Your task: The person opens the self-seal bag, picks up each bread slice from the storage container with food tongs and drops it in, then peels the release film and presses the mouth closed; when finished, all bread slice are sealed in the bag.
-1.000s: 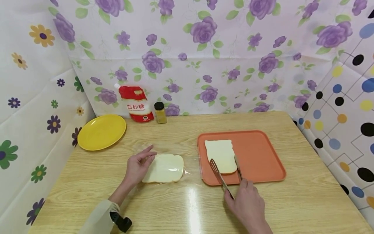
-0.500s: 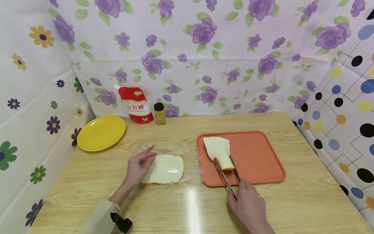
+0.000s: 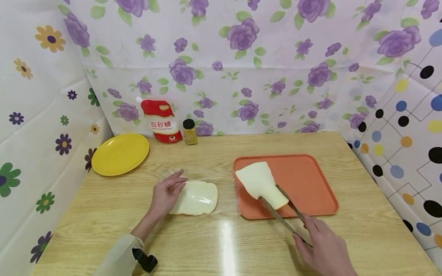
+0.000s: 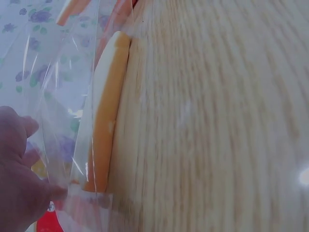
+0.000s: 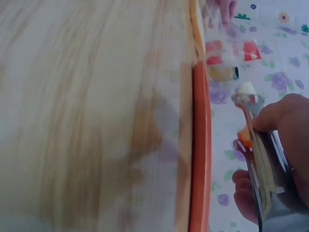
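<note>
My left hand [image 3: 165,196] pinches the edge of a clear plastic bag [image 3: 226,186] on the table. Inside the bag lies a white bread slice [image 3: 197,198]; in the left wrist view its brown crust [image 4: 107,125] shows under the raised film, beside the thumb and fingers. My right hand [image 3: 326,245] grips metal tongs [image 3: 285,222], also seen in the right wrist view. Their tips squeeze the near end of another bread slice [image 3: 257,178], so it bunches there and fans out at the far end, tilted over the orange tray [image 3: 307,188].
The bag's right end reaches the tray's left rim. At the back left stand a yellow plate [image 3: 121,155], a red and white pouch [image 3: 162,122] and a small black-capped jar [image 3: 190,132]. Flowered cloth [image 3: 221,88] hangs behind the table [image 3: 193,249].
The tongs have closed on the slice, which was flat on the tray, and bunched its near end. My right hand has since shifted right, tilting the slice. The left hand stays put.
</note>
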The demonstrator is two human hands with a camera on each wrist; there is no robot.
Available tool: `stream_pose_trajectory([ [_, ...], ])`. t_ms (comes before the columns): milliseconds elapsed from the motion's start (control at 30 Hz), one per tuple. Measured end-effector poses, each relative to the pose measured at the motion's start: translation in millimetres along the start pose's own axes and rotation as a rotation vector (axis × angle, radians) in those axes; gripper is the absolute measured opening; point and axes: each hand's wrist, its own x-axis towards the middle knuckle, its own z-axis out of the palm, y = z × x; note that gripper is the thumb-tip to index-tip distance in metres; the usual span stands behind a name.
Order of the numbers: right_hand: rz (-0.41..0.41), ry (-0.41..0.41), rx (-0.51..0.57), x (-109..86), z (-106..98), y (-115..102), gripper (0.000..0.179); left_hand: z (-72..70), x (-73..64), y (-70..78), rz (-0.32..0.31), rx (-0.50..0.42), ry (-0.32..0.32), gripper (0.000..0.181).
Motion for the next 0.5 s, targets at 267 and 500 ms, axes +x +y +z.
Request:
stream_pose_trajectory([
  [267, -0.178, -0.027, 0.0, 3.0, -10, 13, 0.066, 0.5, 0.2, -0.1, -0.005, 0.044, 0.002, 0.012],
  [500, -0.3, -0.068, 0.024, 18.3, -13, 15, 0.063, 2.7, 0.8, -2.8, -0.001, 0.052, 0.008, 0.014],
])
